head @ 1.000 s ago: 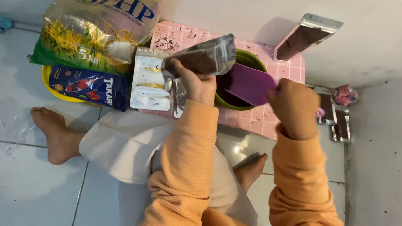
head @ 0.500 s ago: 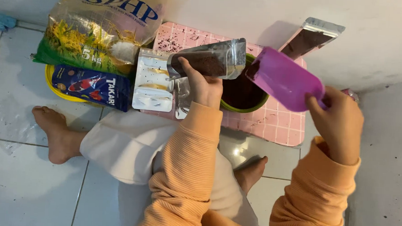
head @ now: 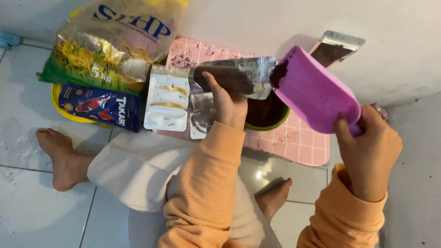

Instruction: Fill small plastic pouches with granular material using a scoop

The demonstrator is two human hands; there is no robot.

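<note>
- A person in orange sleeves sits on a white tiled floor (head: 8,214), legs folded, facing a pale wall (head: 407,43) that closes off the far side of the work area.
- The left hand (head: 228,107) grips a silver foil pouch (head: 235,76) from below, fingers wrapped around it; the pouch lies nearly on its side with its open mouth turned toward the scoop, a dark window showing brown granules inside.
- The right hand (head: 371,143) clasps the handle end of a purple scoop (head: 317,91), fingers curled tight; the scoop tilts with its far lip at the pouch mouth, dark brown material clinging to that lip.
- Under pouch and scoop stands a green-rimmed bowl (head: 268,115) holding dark brown material, set on a pink gridded mat (head: 299,142).
- Room is tight on the left: a white sachet (head: 167,106) lies just beside the left hand, with a blue packet (head: 100,106) and a large clear sack (head: 117,37) of grain packed against it over a yellow basin (head: 65,113).
- A second foil pouch (head: 335,47) leans against the wall just beyond the scoop.
- Open floor lies to the right of the mat, and in front near the bare feet.
</note>
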